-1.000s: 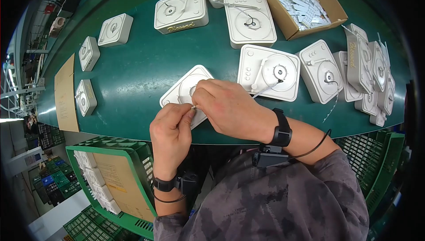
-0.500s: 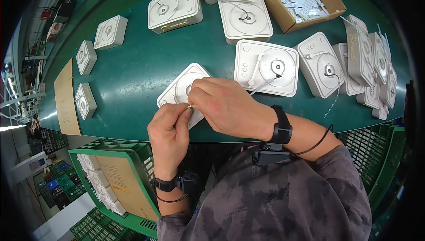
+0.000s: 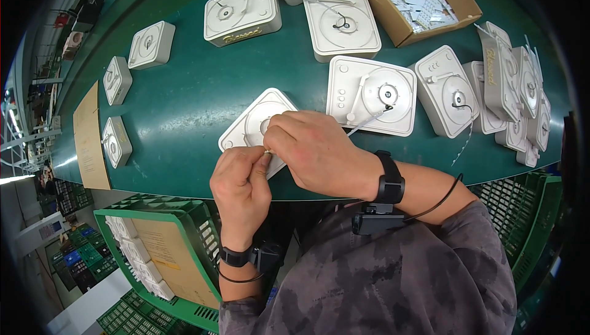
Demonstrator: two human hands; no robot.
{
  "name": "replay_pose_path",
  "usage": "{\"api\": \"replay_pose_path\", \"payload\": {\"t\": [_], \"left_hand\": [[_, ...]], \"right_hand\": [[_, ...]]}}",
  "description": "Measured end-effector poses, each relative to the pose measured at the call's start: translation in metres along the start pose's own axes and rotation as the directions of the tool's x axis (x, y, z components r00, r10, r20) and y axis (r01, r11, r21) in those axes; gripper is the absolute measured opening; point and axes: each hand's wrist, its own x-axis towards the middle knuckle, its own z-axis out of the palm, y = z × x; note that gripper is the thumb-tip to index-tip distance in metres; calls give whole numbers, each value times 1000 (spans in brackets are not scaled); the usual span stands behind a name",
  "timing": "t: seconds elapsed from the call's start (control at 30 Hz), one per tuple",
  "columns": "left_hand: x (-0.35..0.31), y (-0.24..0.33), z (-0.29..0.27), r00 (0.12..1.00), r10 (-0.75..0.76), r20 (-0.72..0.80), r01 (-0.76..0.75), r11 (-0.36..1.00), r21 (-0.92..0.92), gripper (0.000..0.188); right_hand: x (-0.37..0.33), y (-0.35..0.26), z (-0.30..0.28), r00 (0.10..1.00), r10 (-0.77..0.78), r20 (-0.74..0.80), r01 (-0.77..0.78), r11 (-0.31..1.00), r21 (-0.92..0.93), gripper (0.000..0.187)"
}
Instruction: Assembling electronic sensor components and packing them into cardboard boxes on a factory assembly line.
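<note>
A white record-player-shaped unit (image 3: 247, 127) lies turned at an angle near the table's front edge, partly covered by my hands. My left hand (image 3: 241, 181) is closed in a pinch at its near side. Over the same unit, my right hand (image 3: 319, 150) is closed too, its fingertips meeting the left ones. A tiny pale bit shows between the fingertips; its kind cannot be made out. Just right of my hands sits another white record-player-shaped unit (image 3: 344, 89) with a round disc, a tonearm and a pale strip attached by a dark wire.
More such white units stand at the back (image 3: 239, 15), at the left (image 3: 150, 43) and in a stack at the right (image 3: 504, 83). An open cardboard box (image 3: 402, 34) holds many white strips. A cardboard sheet (image 3: 92, 138) lies at the left edge; green crates (image 3: 184, 212) flank the table's front.
Both hands have shifted slightly right and down, still pinched together over the same unit. The other things on the table keep their places.
</note>
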Motion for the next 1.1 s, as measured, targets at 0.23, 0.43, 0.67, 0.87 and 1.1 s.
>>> {"api": "replay_pose_path", "payload": {"t": [0.23,0.43,0.67,0.87,1.1], "left_hand": [[3,-5,3,997,66,-27,-65,998,21,12],[7,-1,3,995,95,-25,-94,995,33,13],[5,-11,-40,991,-136,1,134,976,-169,36],[109,-76,-63,815,-190,-548,210,977,-27,32],[213,-165,-45,857,-53,-513,394,709,585,89]], "right_hand": [[5,1,5,999,6,-43,-7,1000,-25,19],[3,0,-7,999,22,42,-21,999,-41,19],[13,-6,-31,966,38,255,60,928,-367,62],[29,-4,-25,949,59,311,49,943,-329,48],[24,3,-7,950,-30,310,139,933,-333,31]]}}
